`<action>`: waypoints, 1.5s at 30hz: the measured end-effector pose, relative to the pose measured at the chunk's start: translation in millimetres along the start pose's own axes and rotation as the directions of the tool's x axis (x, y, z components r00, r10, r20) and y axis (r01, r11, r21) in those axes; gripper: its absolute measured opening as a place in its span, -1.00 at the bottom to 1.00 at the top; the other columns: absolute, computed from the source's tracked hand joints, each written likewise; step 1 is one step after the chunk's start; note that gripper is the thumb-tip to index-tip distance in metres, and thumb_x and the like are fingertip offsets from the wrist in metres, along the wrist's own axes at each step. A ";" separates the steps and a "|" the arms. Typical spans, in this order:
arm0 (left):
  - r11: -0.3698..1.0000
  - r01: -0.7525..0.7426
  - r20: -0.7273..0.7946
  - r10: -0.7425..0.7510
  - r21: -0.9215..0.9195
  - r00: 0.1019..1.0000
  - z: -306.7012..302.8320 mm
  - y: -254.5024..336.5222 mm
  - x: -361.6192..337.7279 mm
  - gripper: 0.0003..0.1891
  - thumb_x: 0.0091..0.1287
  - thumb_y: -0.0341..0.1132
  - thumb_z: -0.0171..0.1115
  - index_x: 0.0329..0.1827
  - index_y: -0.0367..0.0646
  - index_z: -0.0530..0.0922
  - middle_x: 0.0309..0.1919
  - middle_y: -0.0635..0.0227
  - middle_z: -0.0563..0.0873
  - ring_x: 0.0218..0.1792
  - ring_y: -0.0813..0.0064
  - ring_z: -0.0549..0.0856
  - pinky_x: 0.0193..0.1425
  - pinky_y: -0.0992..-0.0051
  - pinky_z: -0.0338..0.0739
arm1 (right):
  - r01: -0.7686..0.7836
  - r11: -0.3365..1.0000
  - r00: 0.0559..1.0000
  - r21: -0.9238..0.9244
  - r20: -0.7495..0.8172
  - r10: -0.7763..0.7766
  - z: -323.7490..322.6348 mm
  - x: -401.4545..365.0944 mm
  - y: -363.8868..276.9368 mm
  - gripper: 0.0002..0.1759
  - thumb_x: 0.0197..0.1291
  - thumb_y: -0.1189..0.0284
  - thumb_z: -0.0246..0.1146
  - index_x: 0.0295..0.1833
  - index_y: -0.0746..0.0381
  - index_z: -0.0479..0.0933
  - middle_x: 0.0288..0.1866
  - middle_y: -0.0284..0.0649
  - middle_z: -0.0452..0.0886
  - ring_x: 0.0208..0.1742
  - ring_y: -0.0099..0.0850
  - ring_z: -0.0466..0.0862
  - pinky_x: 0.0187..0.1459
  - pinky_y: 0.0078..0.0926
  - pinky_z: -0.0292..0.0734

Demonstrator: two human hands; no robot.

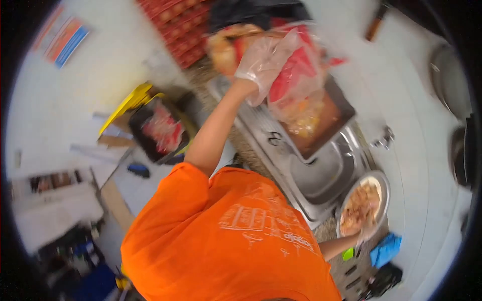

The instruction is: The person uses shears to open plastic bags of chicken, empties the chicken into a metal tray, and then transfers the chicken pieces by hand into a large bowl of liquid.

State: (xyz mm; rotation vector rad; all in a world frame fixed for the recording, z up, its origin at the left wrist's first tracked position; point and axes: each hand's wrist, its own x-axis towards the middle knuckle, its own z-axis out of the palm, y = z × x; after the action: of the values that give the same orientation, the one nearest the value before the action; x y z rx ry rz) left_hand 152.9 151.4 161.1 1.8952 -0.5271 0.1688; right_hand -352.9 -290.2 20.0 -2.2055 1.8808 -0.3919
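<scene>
My left hand (265,59), in a clear plastic glove, grips a red-and-clear plastic bag (296,83) at the top of the view. The bag lies over a grey tray (329,133) with reddish liquid in it, which rests across the steel sink (319,175). Yellowish pieces show through the bag's lower end. On the right, my right hand (366,233), also gloved, is at the near edge of a metal bowl (383,200) of cut meat pieces (359,208). Its fingers are blurred against the meat.
Red egg trays (178,30) and a black bag (251,15) are at the top. A tap (385,138) stands behind the sink. A bin with a yellow rim (125,108) holds discarded plastic at the left. A blue cloth or bag (385,250) lies below the bowl.
</scene>
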 end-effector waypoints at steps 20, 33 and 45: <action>0.279 0.562 -0.444 -0.388 0.778 0.808 -243.6 -194.3 -146.8 -0.52 0.40 0.06 0.30 -0.11 -0.29 0.69 -0.30 -0.12 0.76 -0.18 -0.16 0.74 -0.01 0.11 0.59 | 0.445 0.814 0.875 0.374 0.011 -0.484 58.3 -89.8 -182.4 -0.82 0.24 0.44 0.33 -0.14 0.34 0.67 -0.31 -0.05 0.74 -0.21 -0.20 0.79 -0.12 -0.33 0.66; 0.821 -0.165 0.067 0.154 0.547 0.986 213.3 -7.2 72.6 -0.43 0.34 0.05 0.31 0.16 -0.30 0.59 0.00 0.00 0.75 0.13 -0.02 0.70 0.18 0.04 0.62 | 0.417 0.712 0.845 0.565 0.047 -0.533 72.3 -182.1 -210.9 -0.87 0.25 0.48 0.32 -0.13 0.29 0.65 -0.21 -0.04 0.76 -0.21 -0.17 0.79 -0.12 -0.25 0.66; 0.684 -0.347 0.581 -0.139 0.642 0.802 318.8 -43.6 198.4 -0.50 0.49 -0.02 0.02 -0.01 -0.31 0.71 -0.03 -0.19 0.73 0.07 -0.03 0.75 0.12 0.09 0.61 | 0.292 0.609 0.812 0.738 0.146 -0.565 88.6 -157.9 -190.2 -0.81 0.29 0.49 0.31 -0.02 0.31 0.64 -0.20 -0.06 0.76 -0.19 -0.29 0.80 -0.17 -0.35 0.71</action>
State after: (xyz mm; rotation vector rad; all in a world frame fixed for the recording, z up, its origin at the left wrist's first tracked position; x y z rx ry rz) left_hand 306.8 -182.6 73.4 2.7302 -1.1397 -0.1949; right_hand -169.5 -104.7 -9.8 -1.9680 0.7605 -0.5911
